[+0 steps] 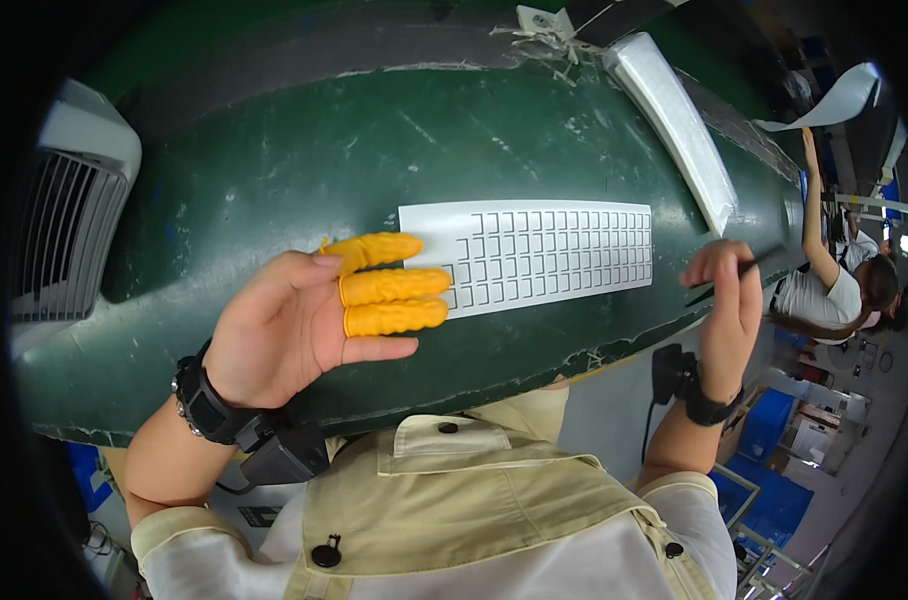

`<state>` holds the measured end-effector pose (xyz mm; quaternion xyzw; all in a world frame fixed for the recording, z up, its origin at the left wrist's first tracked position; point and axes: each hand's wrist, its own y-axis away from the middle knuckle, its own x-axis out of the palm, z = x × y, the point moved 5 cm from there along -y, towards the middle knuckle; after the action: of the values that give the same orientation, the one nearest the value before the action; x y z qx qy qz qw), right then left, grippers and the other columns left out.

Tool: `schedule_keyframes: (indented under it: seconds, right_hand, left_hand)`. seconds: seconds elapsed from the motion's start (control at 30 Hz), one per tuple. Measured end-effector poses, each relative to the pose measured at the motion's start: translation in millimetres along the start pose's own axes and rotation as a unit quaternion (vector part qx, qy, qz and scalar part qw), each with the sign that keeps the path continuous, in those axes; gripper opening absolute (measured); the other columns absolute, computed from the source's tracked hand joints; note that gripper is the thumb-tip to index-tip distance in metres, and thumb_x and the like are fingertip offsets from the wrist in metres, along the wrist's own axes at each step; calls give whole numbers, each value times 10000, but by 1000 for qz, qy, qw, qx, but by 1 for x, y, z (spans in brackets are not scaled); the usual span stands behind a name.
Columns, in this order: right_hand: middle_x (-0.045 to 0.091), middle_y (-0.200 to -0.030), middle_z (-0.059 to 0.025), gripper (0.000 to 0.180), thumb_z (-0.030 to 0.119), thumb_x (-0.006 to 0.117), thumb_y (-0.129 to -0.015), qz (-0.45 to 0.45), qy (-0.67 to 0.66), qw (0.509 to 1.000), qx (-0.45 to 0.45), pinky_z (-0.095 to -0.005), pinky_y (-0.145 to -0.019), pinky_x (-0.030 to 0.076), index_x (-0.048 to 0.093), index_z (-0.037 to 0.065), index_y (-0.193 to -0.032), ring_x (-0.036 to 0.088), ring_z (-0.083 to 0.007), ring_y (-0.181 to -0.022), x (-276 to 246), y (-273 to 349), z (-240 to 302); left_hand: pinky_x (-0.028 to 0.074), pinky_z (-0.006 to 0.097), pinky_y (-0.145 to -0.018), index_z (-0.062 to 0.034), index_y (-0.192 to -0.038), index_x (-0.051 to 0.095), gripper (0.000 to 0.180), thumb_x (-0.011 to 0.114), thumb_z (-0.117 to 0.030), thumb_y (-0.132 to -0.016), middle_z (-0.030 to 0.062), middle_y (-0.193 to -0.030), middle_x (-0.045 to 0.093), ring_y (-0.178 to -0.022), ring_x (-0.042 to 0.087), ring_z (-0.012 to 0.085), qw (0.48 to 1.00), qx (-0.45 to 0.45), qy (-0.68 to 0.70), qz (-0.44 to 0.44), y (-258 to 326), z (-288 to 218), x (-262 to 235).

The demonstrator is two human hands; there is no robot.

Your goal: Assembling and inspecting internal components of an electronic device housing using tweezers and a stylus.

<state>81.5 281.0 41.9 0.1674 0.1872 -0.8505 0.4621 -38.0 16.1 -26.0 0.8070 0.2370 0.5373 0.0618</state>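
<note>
A white sheet (432, 222) with rows of small dark-edged square outlines lies on the green tabletop. At its left end my left hand (289, 325) is held with the palm showing and the fingers stretched out. Yellow finger cots (394, 283) cover three of its fingers, and their tips overlap the sheet's edge. To the right of the sheet, my right hand (724, 305) is closed on a thin dark tool (757, 262) that looks like tweezers. Its fingers hide most of the tool.
The green table (304, 150) has a worn front edge. A long, clear-wrapped pale bar (674, 125) lies at the far right. At left stands a grey slatted unit (74, 220). Another person (824, 295) is at the right, beyond the table's end.
</note>
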Motion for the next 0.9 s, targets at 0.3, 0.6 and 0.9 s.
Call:
schedule_keyframes:
  seconds: [0.3,0.6,0.9]
  right_hand:
    - [527,-755,-46,141,86,421,-856,-35,33,996,-76,-223,-588,367,475,11,-748,449,-106,-640,21,0,21]
    - [533,-683,-58,123,38,641,-661,173,265,943,-100,-221,-563,379,592,-22,-757,495,-135,-623,49,-82,-15]
    - [506,-671,-61,95,9,621,-669,228,275,929,-100,-224,-533,369,583,-24,-750,479,-140,-595,59,-84,-15]
  left_hand:
    - [433,388,-843,88,-1226,248,552,347,-255,-805,263,-1213,354,-1095,417,343,999,34,-3,-42,-1,-1,-5]
    - [458,368,-811,72,-1213,295,497,344,-211,-807,245,-1204,379,-1084,436,323,995,38,-51,-72,-1,1,-4]
    - [466,369,-799,69,-1215,293,496,344,-201,-802,250,-1194,387,-1072,448,322,994,28,-55,-88,-1,0,-5]
